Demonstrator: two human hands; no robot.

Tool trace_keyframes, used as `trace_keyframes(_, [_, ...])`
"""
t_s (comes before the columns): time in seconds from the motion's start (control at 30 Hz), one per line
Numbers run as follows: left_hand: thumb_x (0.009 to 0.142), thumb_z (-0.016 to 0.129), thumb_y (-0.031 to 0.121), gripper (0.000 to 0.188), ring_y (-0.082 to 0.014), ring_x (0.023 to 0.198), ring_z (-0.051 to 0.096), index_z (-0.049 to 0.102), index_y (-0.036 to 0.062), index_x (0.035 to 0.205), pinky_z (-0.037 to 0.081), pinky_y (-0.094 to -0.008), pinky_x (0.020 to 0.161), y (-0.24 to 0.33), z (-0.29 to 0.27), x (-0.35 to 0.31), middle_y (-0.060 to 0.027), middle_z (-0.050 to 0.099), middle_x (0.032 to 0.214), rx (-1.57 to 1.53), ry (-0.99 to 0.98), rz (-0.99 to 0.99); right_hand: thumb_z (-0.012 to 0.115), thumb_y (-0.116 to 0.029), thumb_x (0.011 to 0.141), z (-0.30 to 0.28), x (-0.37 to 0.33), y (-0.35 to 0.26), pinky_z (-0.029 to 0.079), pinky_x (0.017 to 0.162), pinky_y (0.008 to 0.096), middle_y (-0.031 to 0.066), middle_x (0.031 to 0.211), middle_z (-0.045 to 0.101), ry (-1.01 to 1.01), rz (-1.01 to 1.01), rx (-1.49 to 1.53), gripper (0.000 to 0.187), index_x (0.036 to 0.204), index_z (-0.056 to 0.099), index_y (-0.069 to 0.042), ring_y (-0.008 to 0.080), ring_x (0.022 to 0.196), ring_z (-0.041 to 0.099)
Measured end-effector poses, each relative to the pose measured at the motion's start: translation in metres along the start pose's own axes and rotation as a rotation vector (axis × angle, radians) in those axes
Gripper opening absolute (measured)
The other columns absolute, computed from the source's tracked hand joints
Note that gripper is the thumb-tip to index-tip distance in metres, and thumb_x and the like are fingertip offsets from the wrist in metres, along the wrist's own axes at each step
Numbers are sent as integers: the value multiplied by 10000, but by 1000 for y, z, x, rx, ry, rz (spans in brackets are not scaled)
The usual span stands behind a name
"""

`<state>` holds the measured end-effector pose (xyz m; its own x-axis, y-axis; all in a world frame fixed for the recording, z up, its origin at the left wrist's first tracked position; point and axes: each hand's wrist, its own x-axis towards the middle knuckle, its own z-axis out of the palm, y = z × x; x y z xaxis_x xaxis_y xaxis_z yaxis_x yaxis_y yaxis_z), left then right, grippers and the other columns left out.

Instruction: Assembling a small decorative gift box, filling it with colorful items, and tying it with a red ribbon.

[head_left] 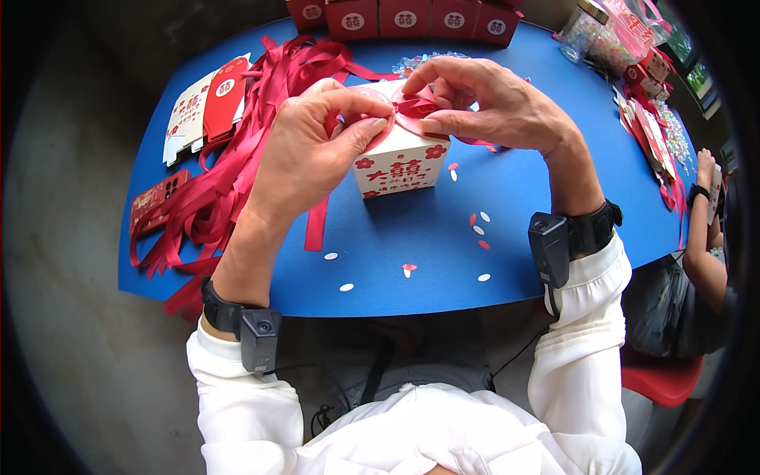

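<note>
A small white gift box [402, 170] with red flowers and red lettering stands upright on the blue table. Dark red ribbon [418, 106] is gathered at its top, over round pink-and-white flaps. My left hand [313, 146] is closed in a pinch on the ribbon at the left of the top, thumb against forefinger. From the other side my right hand [499, 103] curls round the ribbon, its thumb touching the box top. One ribbon tail [317, 226] hangs below my left hand onto the table. The fingers partly hide the knot.
Loose red ribbons [229, 170] heap at the left, beside flat box blanks [190, 119] and a red phone [161, 199]. Finished red boxes [405, 20] line the far edge. Small paper slips [408, 270] lie in front. A jar [582, 32] stands far right, near another person's arm [703, 237].
</note>
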<state>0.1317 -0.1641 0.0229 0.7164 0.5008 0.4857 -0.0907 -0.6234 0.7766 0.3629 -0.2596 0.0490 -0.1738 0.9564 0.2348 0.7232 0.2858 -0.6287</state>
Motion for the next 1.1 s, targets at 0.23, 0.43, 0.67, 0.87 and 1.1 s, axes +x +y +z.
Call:
trace_keyframes(0.23, [876,759,102,189,-85,729,591,748,22,1047,503,-229,646,-1,2,0,-28,579,841,59,87,-50,762,-309,894,-3,-4,-12,400,596,255,-11,761,550,-44,106,21,428,1245,637,-97,81,698,500])
trace_keyframes(0.43, [859,769,116,159,-120,677,589,776,66,1009,494,-274,589,3,3,1,-56,558,775,247,62,35,696,-260,946,-2,-7,6,537,771,294,82,960,694,-19,34,124,383,1278,634,-79,144,893,653])
trace_keyframes(0.67, [849,753,122,199,-204,650,625,766,63,1039,490,-315,574,4,-9,1,-98,619,784,460,112,239,650,-157,970,-7,-3,0,542,791,286,129,1042,732,-36,-82,62,361,1322,637,-80,129,877,646])
trace_keyframes(0.87, [861,746,149,142,-262,591,641,730,24,926,501,-364,609,2,-14,0,-125,690,779,536,143,244,647,-124,967,-9,-4,-5,534,706,285,134,940,738,-34,-120,-119,353,1318,647,-87,117,751,609])
trace_keyframes(1.1, [972,641,183,219,-151,739,624,671,-19,891,488,-296,699,11,-23,2,-82,675,804,224,-27,49,632,-40,942,-3,-6,-11,539,811,323,143,1107,706,16,-82,-5,553,1464,512,-179,164,889,642])
